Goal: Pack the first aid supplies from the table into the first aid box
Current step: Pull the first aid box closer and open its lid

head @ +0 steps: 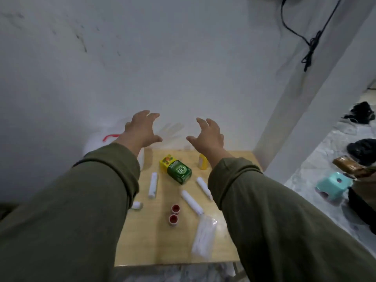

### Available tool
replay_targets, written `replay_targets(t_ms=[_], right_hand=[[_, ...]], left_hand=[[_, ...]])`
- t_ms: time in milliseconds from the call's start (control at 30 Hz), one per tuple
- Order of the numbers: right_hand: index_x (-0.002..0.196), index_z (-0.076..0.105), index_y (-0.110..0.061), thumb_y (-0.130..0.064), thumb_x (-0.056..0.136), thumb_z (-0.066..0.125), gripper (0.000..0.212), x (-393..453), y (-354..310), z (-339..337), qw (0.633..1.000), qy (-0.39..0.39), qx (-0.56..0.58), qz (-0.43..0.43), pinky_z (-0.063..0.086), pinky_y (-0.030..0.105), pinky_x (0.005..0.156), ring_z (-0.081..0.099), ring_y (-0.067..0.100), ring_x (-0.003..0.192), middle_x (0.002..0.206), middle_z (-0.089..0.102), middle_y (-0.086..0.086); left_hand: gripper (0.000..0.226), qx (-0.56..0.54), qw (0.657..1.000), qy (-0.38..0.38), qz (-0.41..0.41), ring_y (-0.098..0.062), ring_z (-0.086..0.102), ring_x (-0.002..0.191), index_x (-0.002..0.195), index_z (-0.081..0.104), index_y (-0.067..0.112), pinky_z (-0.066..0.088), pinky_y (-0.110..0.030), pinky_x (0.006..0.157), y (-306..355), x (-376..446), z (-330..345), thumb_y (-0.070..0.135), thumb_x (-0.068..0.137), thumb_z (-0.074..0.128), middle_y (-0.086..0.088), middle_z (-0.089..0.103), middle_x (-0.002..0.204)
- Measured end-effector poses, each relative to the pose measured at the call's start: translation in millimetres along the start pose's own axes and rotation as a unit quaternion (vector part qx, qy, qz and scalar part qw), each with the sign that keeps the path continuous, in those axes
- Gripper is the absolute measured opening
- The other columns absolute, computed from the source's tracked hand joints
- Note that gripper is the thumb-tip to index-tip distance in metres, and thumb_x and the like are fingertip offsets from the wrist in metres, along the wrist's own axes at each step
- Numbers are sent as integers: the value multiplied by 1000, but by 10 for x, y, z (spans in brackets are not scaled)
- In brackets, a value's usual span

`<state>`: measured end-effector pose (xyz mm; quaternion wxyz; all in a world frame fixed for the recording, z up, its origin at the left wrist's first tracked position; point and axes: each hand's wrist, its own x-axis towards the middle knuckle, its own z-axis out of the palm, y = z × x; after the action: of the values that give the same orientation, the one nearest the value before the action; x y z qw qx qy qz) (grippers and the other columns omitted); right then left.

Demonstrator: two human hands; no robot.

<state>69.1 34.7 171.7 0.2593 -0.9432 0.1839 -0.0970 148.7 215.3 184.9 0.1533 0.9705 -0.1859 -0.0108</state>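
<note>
My left hand (142, 130) and my right hand (207, 134) are stretched out above the far edge of the wooden table (154, 241), fingers spread, holding nothing. Below them lie a green box (179, 171), a yellow box (167, 162) and a small yellow bottle (203, 162). Three white rolls (153, 185) (191, 202) (203, 187) lie across the middle. Two small red-capped jars (175, 208) (173, 218) stand nearer me. A clear packet of white items (204, 238) lies at the front right. A white container with a red handle (97, 142) sits behind my left arm, mostly hidden.
A white wall rises right behind the table, with a white pillar (305, 98) at the right. A small white roll (136, 205) lies by my left sleeve. On the floor to the right are a teal stool (333, 186), dark bags and a brown packet.
</note>
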Motion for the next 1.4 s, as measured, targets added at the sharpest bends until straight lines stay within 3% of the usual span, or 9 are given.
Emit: replay_targets(t_ms=[200, 467, 733, 867, 1067, 1267, 1400], right_hand=[[145, 26, -28, -38, 87, 60, 69, 112, -549, 569, 993, -69, -24, -94, 20, 45, 114, 10, 22, 146, 157, 17, 5], [146, 25, -27, -40, 86, 61, 71, 124, -1043, 1338, 977, -134, -56, -154, 22, 47, 114, 11, 24, 146, 156, 18, 6], [145, 24, -28, -44, 86, 60, 70, 148, -1318, 2078, 972, -129, -106, -163, 22, 51, 115, 12, 27, 146, 157, 17, 6], [146, 14, -34, -53, 80, 64, 84, 301, -1409, 2284, 976, -128, -132, -120, 10, 60, 114, -5, 30, 147, 160, 1, 3], [146, 9, -39, -58, 73, 67, 95, 347, -1506, 2434, 974, -107, -186, -77, 6, 67, 110, -20, 42, 142, 158, -16, 6], [145, 13, -40, -56, 73, 69, 93, 344, -1513, 2428, 977, -106, -177, -53, 24, 60, 112, -4, 42, 144, 158, -6, 6], [144, 16, -40, -58, 72, 69, 91, 324, -1473, 2375, 971, -97, -204, -73, 26, 55, 112, 8, 40, 142, 157, 3, 7]], left_hand=[[86, 24, 995, 5, -93, -24, 10, 146, 147, 23, 29, 21, -48, 113, -791, -234, -83, 36, 78, 73, -3, 14, 158], [88, 31, 984, -34, -172, -25, 14, 145, 147, 22, 29, 25, -48, 113, -1658, -442, 115, 41, 77, 73, -3, 17, 158], [95, 12, 989, -65, -135, -26, 12, 146, 149, 12, 31, 23, -49, 112, -2249, -133, 455, 33, 77, 75, -3, 12, 159], [109, -62, 986, -81, -132, -30, 11, 146, 148, 0, 36, 24, -49, 113, -2503, 78, 621, 27, 74, 79, -5, 4, 160], [115, -183, 976, -73, -94, -30, 33, 136, 143, 1, 46, 39, -49, 106, -2636, 225, 766, 26, 66, 84, -5, 26, 152], [106, -212, 972, -62, -83, -29, 40, 132, 144, 10, 41, 41, -49, 103, -2665, 271, 759, 24, 69, 83, -5, 36, 146], [105, -219, 970, -57, -89, -29, 40, 130, 144, 10, 40, 41, -48, 102, -2642, 218, 762, 24, 70, 82, -6, 37, 143]])
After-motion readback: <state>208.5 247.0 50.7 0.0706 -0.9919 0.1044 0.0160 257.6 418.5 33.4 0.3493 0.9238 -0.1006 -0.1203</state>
